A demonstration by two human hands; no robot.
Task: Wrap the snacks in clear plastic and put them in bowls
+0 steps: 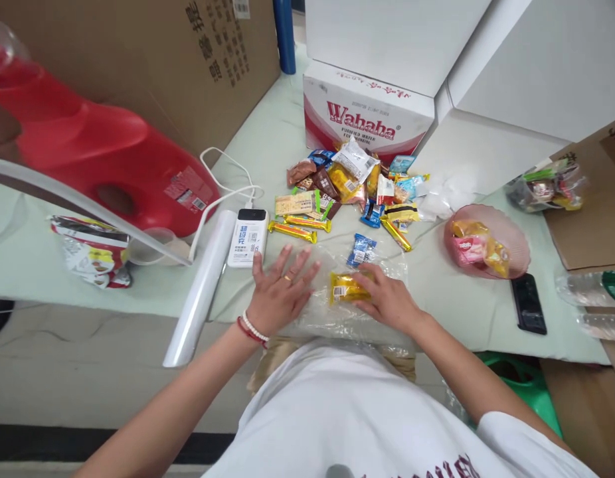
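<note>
My left hand (280, 292) lies with its fingers spread, palm down, over the left edge of a transparent plastic bag (320, 322) on the table; it holds nothing. My right hand (391, 299) has its thumb and fingers around the right end of a yellow snack packet (341, 289), which rests on the bag with its barcode showing. Just above that packet lies a small blue packet (361, 249). Beyond my hands is a pile of mixed wrapped snacks, with a white packet (354, 159) on top and yellow stick-shaped packets (292, 231) along its front.
To the left are a white power bank (247, 238) with a cable, a plastic roll (200, 289) and a large red bottle (113, 159). To the right, a pink bowl (519, 242) holds packets beside a phone (528, 303). A Wahaha box (370, 113) stands behind the pile.
</note>
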